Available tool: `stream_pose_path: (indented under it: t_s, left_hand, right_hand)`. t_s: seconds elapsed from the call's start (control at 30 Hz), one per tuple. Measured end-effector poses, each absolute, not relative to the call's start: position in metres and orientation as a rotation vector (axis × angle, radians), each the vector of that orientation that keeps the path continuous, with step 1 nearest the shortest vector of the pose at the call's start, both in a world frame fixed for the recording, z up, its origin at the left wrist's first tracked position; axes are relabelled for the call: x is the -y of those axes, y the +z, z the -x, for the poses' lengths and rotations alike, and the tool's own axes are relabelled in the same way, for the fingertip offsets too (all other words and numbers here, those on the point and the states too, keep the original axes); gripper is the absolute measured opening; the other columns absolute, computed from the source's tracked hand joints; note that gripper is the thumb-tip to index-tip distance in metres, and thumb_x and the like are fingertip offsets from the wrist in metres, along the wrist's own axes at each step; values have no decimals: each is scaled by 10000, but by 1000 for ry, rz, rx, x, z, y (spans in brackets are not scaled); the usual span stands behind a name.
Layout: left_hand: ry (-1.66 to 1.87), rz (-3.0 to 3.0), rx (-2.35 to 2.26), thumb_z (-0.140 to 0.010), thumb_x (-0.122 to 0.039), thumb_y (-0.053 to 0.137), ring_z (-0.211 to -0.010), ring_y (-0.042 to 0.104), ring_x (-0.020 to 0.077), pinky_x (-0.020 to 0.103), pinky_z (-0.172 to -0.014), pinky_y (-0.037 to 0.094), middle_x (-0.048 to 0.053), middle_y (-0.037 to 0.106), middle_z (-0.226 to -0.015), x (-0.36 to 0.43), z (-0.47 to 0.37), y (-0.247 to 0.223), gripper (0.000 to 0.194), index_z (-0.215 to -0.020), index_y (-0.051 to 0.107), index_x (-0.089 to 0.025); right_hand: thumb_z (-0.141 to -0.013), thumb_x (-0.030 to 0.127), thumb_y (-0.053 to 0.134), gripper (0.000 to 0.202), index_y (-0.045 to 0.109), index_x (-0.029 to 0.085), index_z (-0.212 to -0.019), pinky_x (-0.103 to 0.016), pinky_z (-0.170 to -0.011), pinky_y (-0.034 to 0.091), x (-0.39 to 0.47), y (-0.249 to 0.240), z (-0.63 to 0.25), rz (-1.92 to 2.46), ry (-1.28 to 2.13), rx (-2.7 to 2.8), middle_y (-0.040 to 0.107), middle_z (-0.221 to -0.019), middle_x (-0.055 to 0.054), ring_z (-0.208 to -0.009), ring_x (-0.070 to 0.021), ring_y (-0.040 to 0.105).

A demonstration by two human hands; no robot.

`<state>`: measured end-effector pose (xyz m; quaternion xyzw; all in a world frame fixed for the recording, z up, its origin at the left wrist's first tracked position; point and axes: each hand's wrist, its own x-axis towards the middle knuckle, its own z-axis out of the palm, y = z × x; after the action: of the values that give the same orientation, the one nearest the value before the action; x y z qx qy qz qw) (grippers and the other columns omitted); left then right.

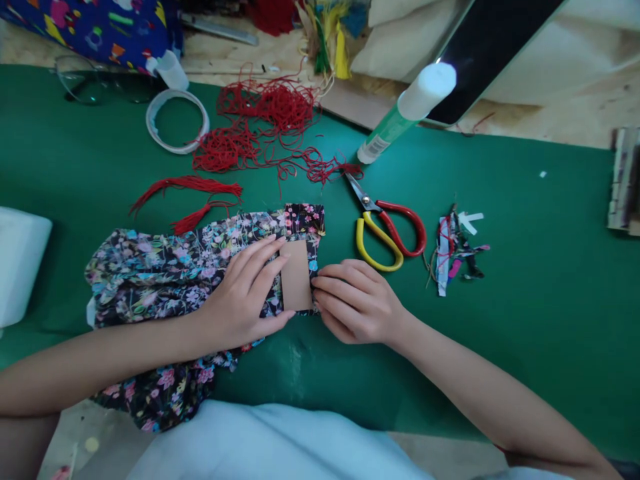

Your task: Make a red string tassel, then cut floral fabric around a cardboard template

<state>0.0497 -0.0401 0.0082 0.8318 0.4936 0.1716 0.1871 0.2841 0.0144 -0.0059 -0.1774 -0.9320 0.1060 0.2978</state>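
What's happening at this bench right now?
A person's left hand holds down a dark floral-print fabric, its fingertips at the left edge of a flat tan rectangular card lying on it. The right hand has its fingers bunched at the fabric's edge, just right of the card. Scissors with one red and one yellow handle lie untouched on the green work surface, near tangled red thread and an upright green-and-white tube.
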Motion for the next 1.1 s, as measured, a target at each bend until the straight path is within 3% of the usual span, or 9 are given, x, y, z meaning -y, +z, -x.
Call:
stream_pose_path:
  t_s: [0.53, 0.8, 1.1]
  left_hand:
    - [446, -2413, -1398, -855, -336, 668, -1435, 383, 363, 564, -1143, 351, 245, 465, -1484, 42, -48, 9, 628, -1395, 423, -131]
    - [512, -2505, -1394, -852, -398, 679, -1406, 441, 361, 509, -1114, 348, 255, 548, -1413, 45, -46, 9, 618, -1352, 467, -102]
    - [464, -2447, -1429, -860, -432, 659, -1407, 438, 360, 510, -1101, 327, 223, 542, -1434, 43, -45, 9, 652, -1404, 419, -164]
  right_hand:
    - [-860, 140, 641, 21, 657, 144, -847, -346, -777, 573, -16, -6, -282, 466, 283, 2500, 740, -867, -68, -881, -199, 681]
    - [-873, 153, 630, 73, 662, 150, -938, -378, -775, 577, -16, -7, -284, 540, 279, 2453, 765, -997, -91, -969, -233, 705]
    - [-839, 131, 662, 21, 664, 130, -860, -386, -791, 592, -15, -6, -282, 580, 305, 2444, 760, -924, -97, -942, -240, 706]
